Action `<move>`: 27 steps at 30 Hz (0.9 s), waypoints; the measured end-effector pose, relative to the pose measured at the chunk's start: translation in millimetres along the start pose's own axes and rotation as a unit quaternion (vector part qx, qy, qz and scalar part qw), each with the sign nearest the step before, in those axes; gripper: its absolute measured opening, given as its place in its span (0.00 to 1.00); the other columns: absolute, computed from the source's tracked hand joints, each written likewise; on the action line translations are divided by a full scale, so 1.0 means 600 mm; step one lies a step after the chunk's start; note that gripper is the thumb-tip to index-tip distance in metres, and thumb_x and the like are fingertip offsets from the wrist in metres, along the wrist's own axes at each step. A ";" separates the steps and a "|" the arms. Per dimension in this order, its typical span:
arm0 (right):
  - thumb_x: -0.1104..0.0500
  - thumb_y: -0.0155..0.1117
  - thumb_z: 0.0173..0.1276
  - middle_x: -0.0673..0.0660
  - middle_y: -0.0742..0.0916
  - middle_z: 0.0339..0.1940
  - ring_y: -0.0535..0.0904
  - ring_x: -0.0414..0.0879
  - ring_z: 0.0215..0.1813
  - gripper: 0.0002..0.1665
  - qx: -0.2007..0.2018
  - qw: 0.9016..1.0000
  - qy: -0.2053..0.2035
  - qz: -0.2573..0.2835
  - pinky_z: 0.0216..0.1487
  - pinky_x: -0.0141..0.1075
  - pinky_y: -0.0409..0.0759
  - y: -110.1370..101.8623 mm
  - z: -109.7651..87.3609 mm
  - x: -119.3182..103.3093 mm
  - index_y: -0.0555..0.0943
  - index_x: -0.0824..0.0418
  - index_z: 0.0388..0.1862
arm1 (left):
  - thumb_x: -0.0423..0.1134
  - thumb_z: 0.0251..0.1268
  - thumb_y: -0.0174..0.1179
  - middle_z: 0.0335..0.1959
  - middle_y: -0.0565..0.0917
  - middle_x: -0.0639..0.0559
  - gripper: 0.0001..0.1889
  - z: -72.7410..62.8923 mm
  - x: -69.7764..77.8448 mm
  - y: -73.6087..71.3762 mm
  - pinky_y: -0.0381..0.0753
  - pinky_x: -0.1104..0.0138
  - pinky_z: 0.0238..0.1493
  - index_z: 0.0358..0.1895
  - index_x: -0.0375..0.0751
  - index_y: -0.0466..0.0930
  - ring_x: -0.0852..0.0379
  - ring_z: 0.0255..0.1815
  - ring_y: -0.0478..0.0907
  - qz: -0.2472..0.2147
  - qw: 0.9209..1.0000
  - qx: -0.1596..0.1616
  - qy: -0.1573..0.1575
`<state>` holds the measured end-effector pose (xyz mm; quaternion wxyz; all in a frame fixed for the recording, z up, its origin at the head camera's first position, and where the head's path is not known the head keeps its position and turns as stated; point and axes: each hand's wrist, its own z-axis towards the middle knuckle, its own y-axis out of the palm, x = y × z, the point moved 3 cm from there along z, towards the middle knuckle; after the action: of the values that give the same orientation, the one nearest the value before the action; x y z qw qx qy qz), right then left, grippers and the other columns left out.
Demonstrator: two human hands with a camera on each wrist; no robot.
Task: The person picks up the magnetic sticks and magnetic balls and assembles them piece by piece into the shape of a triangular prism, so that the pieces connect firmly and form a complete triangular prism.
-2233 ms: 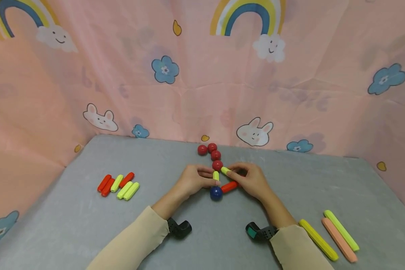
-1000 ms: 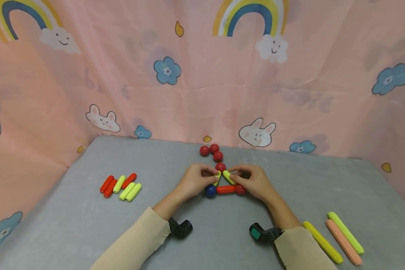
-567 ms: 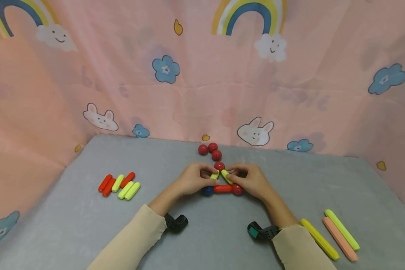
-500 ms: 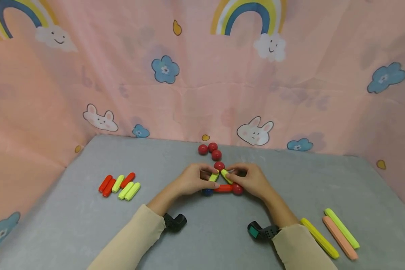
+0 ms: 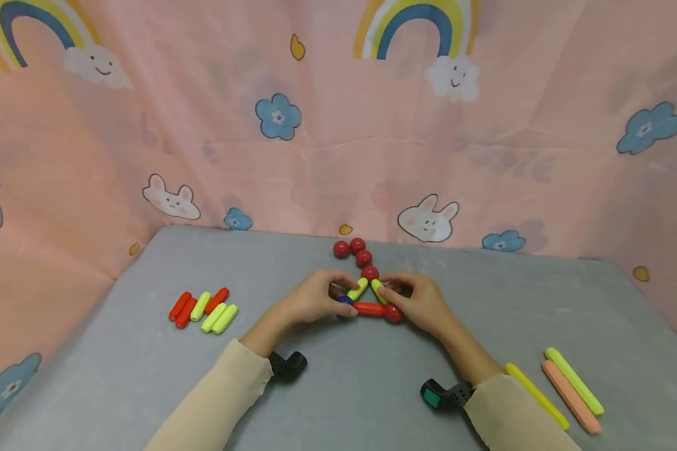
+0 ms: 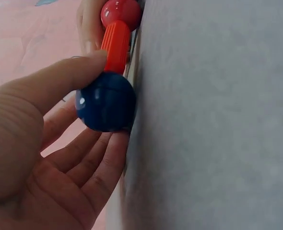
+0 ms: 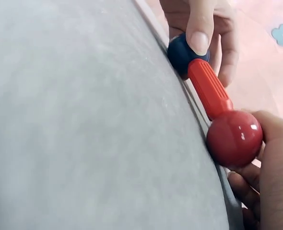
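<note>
A small triangle of magnetic rods and balls lies at the middle of the table in the head view. Its near side is a red rod (image 5: pixel 370 309) between a blue ball (image 6: pixel 105 101) and a red ball (image 7: pixel 234 139). Two yellow-green rods, a left one (image 5: pixel 358 289) and a right one (image 5: pixel 378 290), slant up to another red ball (image 5: pixel 369 273). My left hand (image 5: pixel 318 294) holds the blue ball, its thumb on the ball and fingers behind. With thumb and forefinger my right hand (image 5: pixel 420 300) pinches the right yellow-green rod; its other fingers are partly hidden.
Three red balls (image 5: pixel 358 245) run behind the triangle, towards the back edge. Several short red and yellow-green rods (image 5: pixel 201 306) lie at the left. At the front right, three longer rods (image 5: pixel 571 396) lie beside the right sleeve. A printed cloth (image 5: pixel 327 169) hangs behind.
The left yellow-green rod has swung outward at its near end, and the red rod has turned to lie crosswise. The left hand has shifted from the yellow-green rod to the blue ball.
</note>
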<state>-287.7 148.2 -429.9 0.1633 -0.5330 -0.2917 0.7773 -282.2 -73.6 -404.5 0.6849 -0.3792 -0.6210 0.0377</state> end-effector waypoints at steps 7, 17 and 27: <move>0.50 0.71 0.67 0.54 0.88 0.49 0.81 0.47 0.50 0.23 -0.030 0.999 -0.035 -0.011 0.55 0.44 0.79 0.009 -0.006 -0.001 0.84 0.54 0.59 | 0.39 0.59 0.73 0.54 0.86 0.49 0.17 -0.017 -0.009 -0.007 0.85 0.63 0.51 0.52 0.45 0.85 0.52 0.53 0.84 0.010 1.000 0.024 -0.001; 0.49 0.73 0.64 0.53 0.84 0.64 0.80 0.52 0.61 0.26 -0.090 0.994 -0.068 0.007 0.65 0.59 0.74 -0.005 -0.017 -0.002 0.84 0.46 0.61 | 0.37 0.60 0.73 0.47 0.86 0.48 0.14 -0.029 -0.016 -0.010 0.82 0.68 0.47 0.49 0.42 0.86 0.57 0.45 0.81 0.016 0.998 0.059 0.018; 0.50 0.74 0.64 0.53 0.85 0.63 0.80 0.50 0.62 0.27 -0.094 0.994 -0.056 0.032 0.67 0.56 0.75 -0.005 -0.017 -0.006 0.83 0.47 0.63 | 0.38 0.61 0.72 0.48 0.87 0.48 0.16 -0.036 -0.021 -0.016 0.83 0.65 0.51 0.51 0.42 0.85 0.57 0.47 0.81 0.005 0.998 0.056 0.015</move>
<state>-277.2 151.5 -428.2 0.0710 -0.5106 -0.3547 0.7800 -270.2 -96.7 -408.1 0.7139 -0.3440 -0.6058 0.0700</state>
